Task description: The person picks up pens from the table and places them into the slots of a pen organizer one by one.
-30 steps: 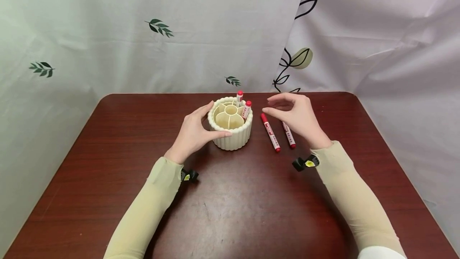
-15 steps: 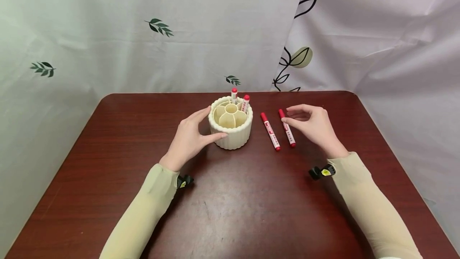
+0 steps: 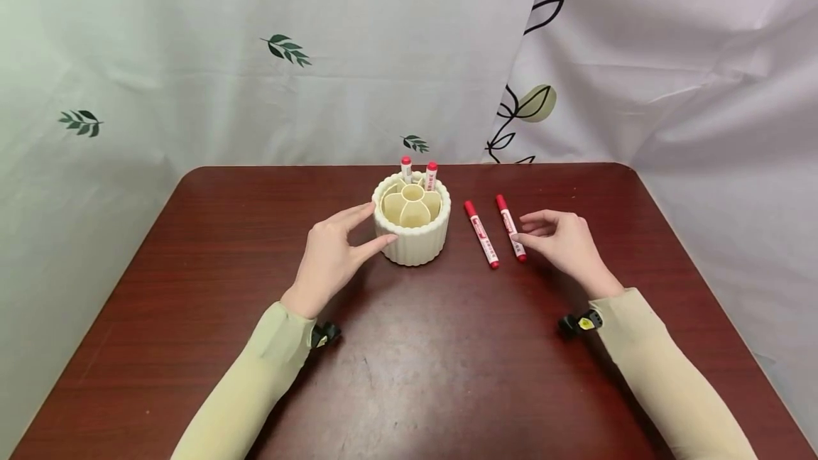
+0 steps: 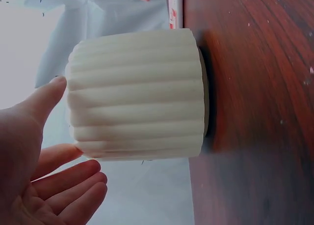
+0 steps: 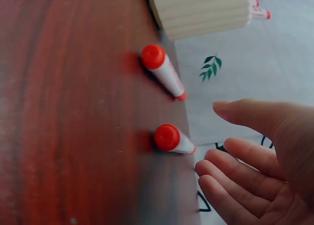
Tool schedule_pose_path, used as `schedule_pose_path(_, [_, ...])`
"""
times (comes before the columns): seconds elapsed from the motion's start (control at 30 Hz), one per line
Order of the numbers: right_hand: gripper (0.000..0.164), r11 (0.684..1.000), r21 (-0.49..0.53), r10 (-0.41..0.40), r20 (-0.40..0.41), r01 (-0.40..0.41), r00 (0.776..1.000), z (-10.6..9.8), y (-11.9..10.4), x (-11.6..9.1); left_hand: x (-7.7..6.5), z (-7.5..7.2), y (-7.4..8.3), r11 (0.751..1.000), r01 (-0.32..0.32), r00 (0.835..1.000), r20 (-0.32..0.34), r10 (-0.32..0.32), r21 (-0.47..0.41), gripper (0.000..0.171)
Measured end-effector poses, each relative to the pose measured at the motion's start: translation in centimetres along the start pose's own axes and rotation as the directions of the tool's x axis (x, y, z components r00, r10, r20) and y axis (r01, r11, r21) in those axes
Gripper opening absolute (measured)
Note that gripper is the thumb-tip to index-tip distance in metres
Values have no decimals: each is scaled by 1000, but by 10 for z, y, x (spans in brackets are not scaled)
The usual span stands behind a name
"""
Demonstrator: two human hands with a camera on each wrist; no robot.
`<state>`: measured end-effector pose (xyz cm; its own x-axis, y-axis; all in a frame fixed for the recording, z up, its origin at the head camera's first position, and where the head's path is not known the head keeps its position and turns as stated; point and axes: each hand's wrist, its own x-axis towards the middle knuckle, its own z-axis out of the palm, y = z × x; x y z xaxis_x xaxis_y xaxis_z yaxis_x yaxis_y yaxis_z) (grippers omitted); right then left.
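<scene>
A cream, ribbed pen holder (image 3: 414, 245) with petal-shaped compartments stands at the far middle of the table. Two red-capped white markers poke up from its back compartments, the left marker (image 3: 407, 170) and the right marker (image 3: 431, 176). My left hand (image 3: 329, 254) is at its left side, thumb and index fingertips at the rim, other fingers loose. To the right lie two more markers, a nearer-to-holder marker (image 3: 482, 235) and an outer marker (image 3: 508, 222). Beside the outer one hovers my right hand (image 3: 562, 243), thumb and fingers apart, holding nothing.
The dark red-brown wooden table (image 3: 409, 375) ends just behind the holder. A pale curtain (image 3: 358, 55) with leaf prints hangs behind it. A small black wrist camera (image 3: 578, 324) sits on each sleeve.
The holder's compartments and both standing markers have turned leftward at the back. My right hand has moved right and nearer, past the inner marker. My left hand has shifted slightly left and nearer.
</scene>
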<state>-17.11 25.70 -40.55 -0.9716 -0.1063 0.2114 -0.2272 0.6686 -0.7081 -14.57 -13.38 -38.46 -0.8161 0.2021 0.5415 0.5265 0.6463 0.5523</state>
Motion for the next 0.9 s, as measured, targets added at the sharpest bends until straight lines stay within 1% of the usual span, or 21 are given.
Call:
schedule_pose_path(0.2, [35,999,-42,34,39,-32,999,5,5,-1,4,4,-1,1000,-11,999,-53,10,-24,59])
schedule_pose_path(0.3, [34,997,-65,49,47,-46,998,6,6,-2,6,7,-3,999,-4,999,-50,2,-50,67])
schedule_pose_path(0.37, [34,996,-73,55,50,-51,997,7,6,-2,8,10,-5,998,9,999,-31,-11,-63,75])
schedule_pose_path(0.47, [36,995,-77,62,57,-58,996,8,6,-2,11,12,-4,997,52,999,19,-51,-63,88])
schedule_pose_path(0.57, [37,994,-83,70,61,-65,996,9,5,-3,16,13,-1,992,116,990,86,-112,-50,98])
schedule_pose_path(0.67, [38,994,-85,71,58,-66,996,11,5,-2,20,16,2,986,158,980,129,-152,-45,106])
schedule_pose_path(0.73, [38,994,-88,70,57,-65,996,12,6,-2,22,19,2,983,172,976,145,-162,-61,109])
schedule_pose_path(0.9, [38,993,-101,68,56,-62,996,14,6,-1,25,26,1,975,175,974,168,-152,-134,111])
